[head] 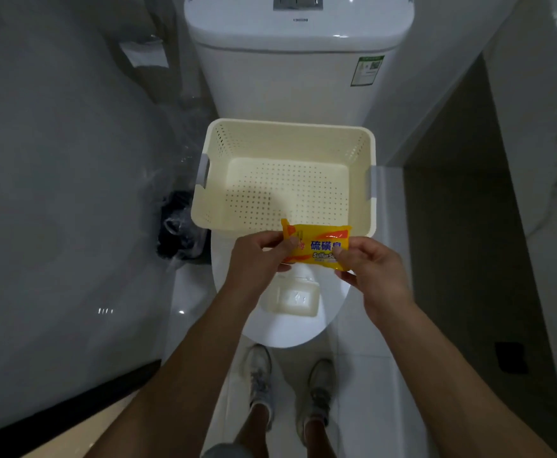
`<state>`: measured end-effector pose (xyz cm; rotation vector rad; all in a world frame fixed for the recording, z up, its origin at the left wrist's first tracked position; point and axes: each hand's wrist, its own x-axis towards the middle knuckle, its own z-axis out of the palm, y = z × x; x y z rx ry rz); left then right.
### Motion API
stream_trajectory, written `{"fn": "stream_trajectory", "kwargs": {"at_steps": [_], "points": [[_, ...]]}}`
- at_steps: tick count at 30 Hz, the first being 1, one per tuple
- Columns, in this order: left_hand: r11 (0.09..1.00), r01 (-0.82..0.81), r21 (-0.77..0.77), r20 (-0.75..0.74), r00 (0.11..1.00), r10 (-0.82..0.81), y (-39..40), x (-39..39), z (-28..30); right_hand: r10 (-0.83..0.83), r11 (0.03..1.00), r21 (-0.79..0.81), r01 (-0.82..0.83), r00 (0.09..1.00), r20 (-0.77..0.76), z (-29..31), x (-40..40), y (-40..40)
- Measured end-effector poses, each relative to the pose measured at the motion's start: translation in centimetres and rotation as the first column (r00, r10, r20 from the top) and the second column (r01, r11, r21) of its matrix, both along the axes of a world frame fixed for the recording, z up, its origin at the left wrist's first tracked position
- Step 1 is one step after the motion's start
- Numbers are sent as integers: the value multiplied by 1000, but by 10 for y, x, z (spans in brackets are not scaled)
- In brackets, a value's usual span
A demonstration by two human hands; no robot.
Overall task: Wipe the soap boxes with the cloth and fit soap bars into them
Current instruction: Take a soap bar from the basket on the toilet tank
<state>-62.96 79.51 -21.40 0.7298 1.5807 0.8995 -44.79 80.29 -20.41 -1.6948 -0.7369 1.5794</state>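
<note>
A soap bar in a yellow and orange wrapper [320, 242] is held over the toilet lid, just in front of the basket. My left hand [257, 259] pinches its left end, where a corner of the wrapper sticks up. My right hand [373, 269] pinches its right end. Below the hands a white soap box [292, 299] lies open on the closed toilet lid [283, 335]. I see no cloth.
A cream perforated basket [204, 206] with nothing in it sits on the toilet lid against the cistern [297, 61]. A black bin with a clear plastic liner [179, 226] stands on the floor at the left. A white cabinet wall rises at the right. My shoes stand before the toilet.
</note>
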Motion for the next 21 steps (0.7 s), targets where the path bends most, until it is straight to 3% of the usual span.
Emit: {"fn": "stream_trajectory", "kwargs": {"at_steps": [9, 14, 21], "points": [[997, -43, -65, -232, 972, 27, -51, -3, -61, 22, 992, -129, 9, 971, 237, -69, -10, -42], [987, -73, -143, -319, 947, 24, -61, 4, -99, 128, 980, -190, -55, 907, 400, -110, -14, -57], [977, -6, -211, -478, 873, -98, -58, 5, -131, 195, 963, -259, -75, 856, 478, -149, -22, -56]]}}
